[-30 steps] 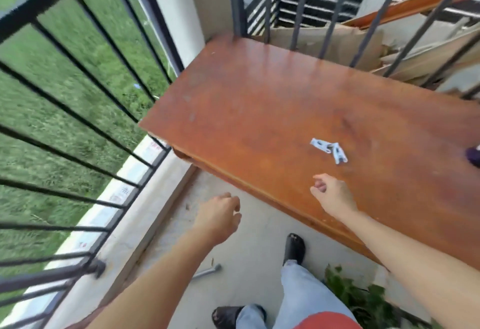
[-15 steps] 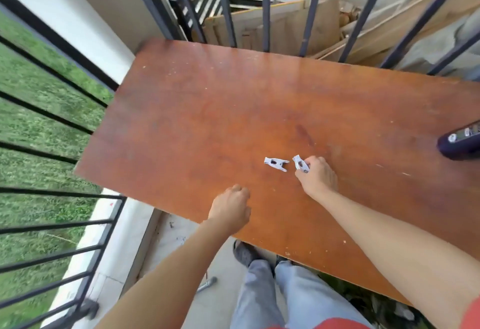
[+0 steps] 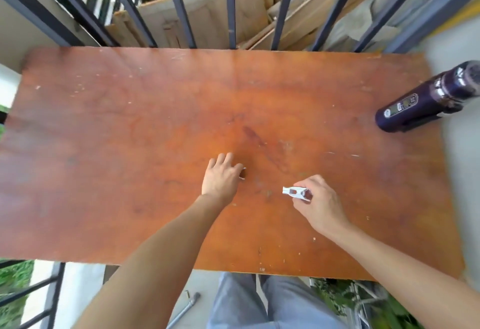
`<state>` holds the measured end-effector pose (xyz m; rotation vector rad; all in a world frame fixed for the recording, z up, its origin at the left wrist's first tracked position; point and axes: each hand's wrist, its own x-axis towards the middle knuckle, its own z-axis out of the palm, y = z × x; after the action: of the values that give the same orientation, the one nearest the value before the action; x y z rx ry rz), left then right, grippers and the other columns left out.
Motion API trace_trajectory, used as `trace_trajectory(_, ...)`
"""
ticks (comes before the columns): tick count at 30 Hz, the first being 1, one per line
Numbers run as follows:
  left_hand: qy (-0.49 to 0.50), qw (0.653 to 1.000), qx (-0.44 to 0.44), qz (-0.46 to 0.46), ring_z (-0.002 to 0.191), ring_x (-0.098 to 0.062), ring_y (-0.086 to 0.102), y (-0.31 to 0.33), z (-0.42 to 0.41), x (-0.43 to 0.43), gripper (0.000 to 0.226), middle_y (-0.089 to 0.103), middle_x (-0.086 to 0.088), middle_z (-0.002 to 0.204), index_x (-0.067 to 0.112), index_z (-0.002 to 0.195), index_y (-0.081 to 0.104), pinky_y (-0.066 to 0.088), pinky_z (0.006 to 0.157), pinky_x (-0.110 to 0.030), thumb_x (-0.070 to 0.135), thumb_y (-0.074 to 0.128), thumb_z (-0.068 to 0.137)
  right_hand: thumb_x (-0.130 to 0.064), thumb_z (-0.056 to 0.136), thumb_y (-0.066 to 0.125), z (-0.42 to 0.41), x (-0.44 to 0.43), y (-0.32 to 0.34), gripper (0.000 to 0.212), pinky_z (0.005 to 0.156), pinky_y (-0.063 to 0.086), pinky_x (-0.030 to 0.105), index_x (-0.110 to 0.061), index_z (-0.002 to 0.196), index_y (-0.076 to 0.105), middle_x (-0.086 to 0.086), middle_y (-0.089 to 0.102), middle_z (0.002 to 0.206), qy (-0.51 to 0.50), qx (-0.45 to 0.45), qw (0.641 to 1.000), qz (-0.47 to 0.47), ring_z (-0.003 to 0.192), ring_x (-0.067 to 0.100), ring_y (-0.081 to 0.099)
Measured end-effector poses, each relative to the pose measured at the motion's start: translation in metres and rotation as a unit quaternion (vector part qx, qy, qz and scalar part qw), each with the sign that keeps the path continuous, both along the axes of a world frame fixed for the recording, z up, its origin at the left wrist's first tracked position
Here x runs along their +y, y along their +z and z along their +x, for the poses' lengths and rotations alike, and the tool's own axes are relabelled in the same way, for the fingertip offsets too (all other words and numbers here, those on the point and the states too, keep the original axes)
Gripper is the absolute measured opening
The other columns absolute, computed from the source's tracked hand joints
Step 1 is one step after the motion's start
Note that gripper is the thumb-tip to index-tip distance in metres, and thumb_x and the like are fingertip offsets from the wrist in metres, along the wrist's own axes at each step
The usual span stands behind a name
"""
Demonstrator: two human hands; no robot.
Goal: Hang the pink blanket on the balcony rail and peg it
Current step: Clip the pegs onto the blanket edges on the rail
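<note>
My right hand (image 3: 318, 201) holds a white clothes peg (image 3: 296, 192) by one end, lifted slightly off the brown wooden table (image 3: 130, 134). My left hand (image 3: 220, 176) lies on the table over a second white peg (image 3: 242, 173); only a small part of that peg shows at the fingertips, and I cannot tell whether the fingers grip it. The pink blanket is not in view. Dark balcony rail bars (image 3: 231, 4) stand behind the table's far edge.
A dark purple flask (image 3: 426, 100) lies at the table's right end. Cardboard and wooden boards (image 3: 207, 17) are stacked beyond the bars. More railing (image 3: 26, 295) and grass are at the lower left. A metal rod (image 3: 185, 308) lies on the floor by my legs.
My right hand has picked one peg up off the table and drawn it back. My left hand has moved forward onto the other peg. The view has swung right, showing the flask.
</note>
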<state>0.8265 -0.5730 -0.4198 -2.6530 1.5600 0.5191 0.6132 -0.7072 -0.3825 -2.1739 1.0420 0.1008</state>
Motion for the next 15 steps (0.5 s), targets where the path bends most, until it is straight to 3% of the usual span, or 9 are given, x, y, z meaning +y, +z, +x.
trace_trajectory(4,0.058,0.996,0.063,-0.028,0.102,-0.031,0.057,0.011,-0.004,0.024,0.022,0.061,-0.006,0.107,0.013,0.112,0.057,0.038,0.081,-0.037,0.015,0.052,0.091,-0.015,0.075,0.076,0.016,0.011,0.001,0.026,0.069,0.047,0.033,-0.024,0.095,0.062,-0.007,0.060,0.096,0.014,0.002,1.000,0.011,0.081,0.017,0.059)
trace_trajectory(7,0.131,0.984,0.114,-0.034,0.102,-0.031,0.058,0.030,-0.011,0.056,0.027,0.061,-0.006,0.111,0.012,0.117,0.051,0.042,0.077,-0.038,0.014,0.053,0.090,-0.009,0.074,0.075,0.037,0.020,0.009,0.024,0.064,0.039,0.026,-0.019,0.093,0.065,-0.007,0.060,0.094,0.067,-0.028,0.997,0.021,0.079,0.016,0.057)
trace_trajectory(11,0.218,0.970,0.105,-0.025,0.107,-0.032,0.056,0.055,-0.028,0.125,0.032,0.058,-0.010,0.114,0.010,0.122,0.050,0.043,0.083,-0.039,0.012,0.051,0.090,-0.006,0.073,0.072,0.069,0.041,0.023,0.026,0.064,0.039,0.025,-0.019,0.096,0.068,-0.005,0.065,0.094,0.166,-0.050,0.984,0.031,0.079,0.016,0.058)
trace_trajectory(15,0.339,0.938,0.065,-0.021,0.109,-0.031,0.054,0.082,-0.060,0.211,0.034,0.055,-0.010,0.115,0.009,0.128,0.050,0.043,0.082,-0.037,0.011,0.048,0.093,-0.008,0.079,0.072,0.097,0.089,0.029,0.035,0.078,0.046,0.028,-0.015,0.113,0.070,0.002,0.072,0.108,0.293,-0.052,0.954,0.028,0.092,0.024,0.067)
